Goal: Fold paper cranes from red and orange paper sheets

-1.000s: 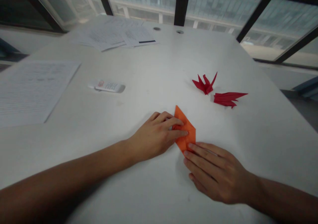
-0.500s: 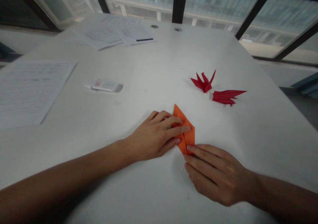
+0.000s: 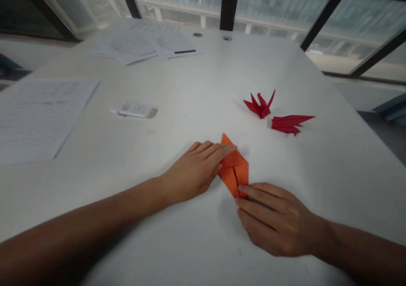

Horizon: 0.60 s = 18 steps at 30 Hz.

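A folded sheet of orange origami paper [image 3: 241, 172] lies on the white table, pointed at its top and bottom, with a crease line down its lower half. My left hand [image 3: 195, 167] comes over its upper left edge, the fingers closed together on the upper part and the thumb near the left edge. At the bottom tip, my right hand [image 3: 279, 218] grips the paper between its fingertips. Part of the paper's upper left is hidden under my left fingers.
Two red folded paper cranes [image 3: 260, 105] sit beyond my hands on the right. A white packet-like object [image 3: 135, 109] lies at the left. Printed sheets [image 3: 47, 113] cover the left side, with more papers [image 3: 136, 43] at the back near the windows.
My left fingers have drawn together and moved up the orange paper, uncovering its middle and lower left. My right hand stays at the bottom tip.
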Each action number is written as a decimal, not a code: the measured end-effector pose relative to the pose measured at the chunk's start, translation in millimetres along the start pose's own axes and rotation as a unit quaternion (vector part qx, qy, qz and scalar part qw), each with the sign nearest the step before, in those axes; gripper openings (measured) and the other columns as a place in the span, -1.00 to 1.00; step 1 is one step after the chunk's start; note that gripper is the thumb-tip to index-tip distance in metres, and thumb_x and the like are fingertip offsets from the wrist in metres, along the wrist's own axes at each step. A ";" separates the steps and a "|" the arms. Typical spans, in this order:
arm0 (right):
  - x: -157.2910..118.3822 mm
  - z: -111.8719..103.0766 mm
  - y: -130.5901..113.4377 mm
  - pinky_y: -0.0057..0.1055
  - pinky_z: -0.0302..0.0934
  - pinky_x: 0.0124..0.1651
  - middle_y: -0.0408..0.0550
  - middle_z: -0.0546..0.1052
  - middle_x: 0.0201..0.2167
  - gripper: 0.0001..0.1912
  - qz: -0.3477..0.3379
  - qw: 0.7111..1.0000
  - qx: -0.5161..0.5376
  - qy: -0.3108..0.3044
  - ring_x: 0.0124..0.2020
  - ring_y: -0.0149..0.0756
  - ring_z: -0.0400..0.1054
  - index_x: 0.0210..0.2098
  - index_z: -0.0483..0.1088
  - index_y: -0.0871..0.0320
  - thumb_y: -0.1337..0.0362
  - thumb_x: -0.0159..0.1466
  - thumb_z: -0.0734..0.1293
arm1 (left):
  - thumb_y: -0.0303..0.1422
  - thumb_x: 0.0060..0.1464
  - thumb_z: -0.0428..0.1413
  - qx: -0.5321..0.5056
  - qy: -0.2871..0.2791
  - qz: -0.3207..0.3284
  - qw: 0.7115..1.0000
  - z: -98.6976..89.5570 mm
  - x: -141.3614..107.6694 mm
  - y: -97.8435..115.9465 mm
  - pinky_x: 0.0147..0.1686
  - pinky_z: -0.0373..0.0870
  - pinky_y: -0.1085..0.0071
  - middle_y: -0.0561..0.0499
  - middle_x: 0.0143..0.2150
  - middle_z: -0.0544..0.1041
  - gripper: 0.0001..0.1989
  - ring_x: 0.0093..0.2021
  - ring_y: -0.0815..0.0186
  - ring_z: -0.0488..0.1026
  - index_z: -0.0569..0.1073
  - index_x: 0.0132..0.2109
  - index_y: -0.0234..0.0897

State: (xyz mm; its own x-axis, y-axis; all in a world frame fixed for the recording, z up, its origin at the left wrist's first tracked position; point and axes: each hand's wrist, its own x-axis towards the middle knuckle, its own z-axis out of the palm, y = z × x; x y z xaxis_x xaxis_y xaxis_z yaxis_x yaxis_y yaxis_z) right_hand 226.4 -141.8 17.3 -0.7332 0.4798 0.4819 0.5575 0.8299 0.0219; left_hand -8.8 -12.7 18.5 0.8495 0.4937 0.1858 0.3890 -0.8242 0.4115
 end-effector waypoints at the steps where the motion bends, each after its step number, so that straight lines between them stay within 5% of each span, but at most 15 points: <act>1: 0.7 -0.1 -0.1 -0.15 0.43 0.14 -0.01 0.69 -0.16 -0.85 0.002 1.000 0.001 0.003 -0.01 -0.08 0.55 -0.20 0.59 0.24 0.40 0.26 0.38 | -0.41 0.39 -0.04 -0.015 0.014 -0.002 1.000 -0.3 -0.3 -0.1 0.20 0.30 0.11 -0.18 0.29 0.42 -0.53 0.22 0.13 0.36 0.17 0.38 -0.26; 6: 4.6 -1.5 -0.5 -0.17 0.42 0.11 -0.02 0.68 -0.17 -0.87 0.012 1.000 0.006 0.004 -0.04 -0.10 0.55 -0.23 0.58 0.23 0.42 0.28 0.36 | -0.26 0.32 0.11 -0.027 0.038 0.015 0.999 -2.6 -1.6 0.0 0.33 0.22 0.08 -0.22 0.38 0.31 -0.40 0.35 0.09 0.24 0.14 0.40 -0.30; 13: 6.3 -2.1 0.3 -0.17 0.42 0.06 -0.01 0.66 -0.20 -0.89 0.024 0.999 0.022 -0.013 -0.06 -0.11 0.52 -0.26 0.56 0.22 0.44 0.28 0.35 | -0.27 0.35 0.06 0.008 -0.010 0.025 1.000 -3.2 -0.2 2.2 0.20 0.30 0.06 -0.09 0.25 0.48 -0.71 0.20 0.08 0.36 0.47 0.14 -0.18; 18: 7.1 -1.0 1.5 -0.15 0.42 0.03 -0.01 0.64 -0.24 -0.90 0.028 0.999 0.044 -0.016 -0.06 -0.09 0.50 -0.27 0.55 0.24 0.44 0.28 0.36 | -0.27 0.28 0.13 0.009 0.013 -0.002 1.000 0.2 -0.6 1.3 0.27 0.26 0.00 -0.22 0.33 0.39 -0.37 0.29 -0.01 0.28 0.16 0.41 -0.30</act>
State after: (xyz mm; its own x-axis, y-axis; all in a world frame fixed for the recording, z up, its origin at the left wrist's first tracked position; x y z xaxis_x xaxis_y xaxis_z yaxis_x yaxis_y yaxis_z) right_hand 222.4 -137.4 21.6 -0.7148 0.5341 0.4515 0.5632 0.8223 -0.0812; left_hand -8.8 -14.2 18.7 0.8389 0.5032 0.2075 0.3983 -0.8273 0.3960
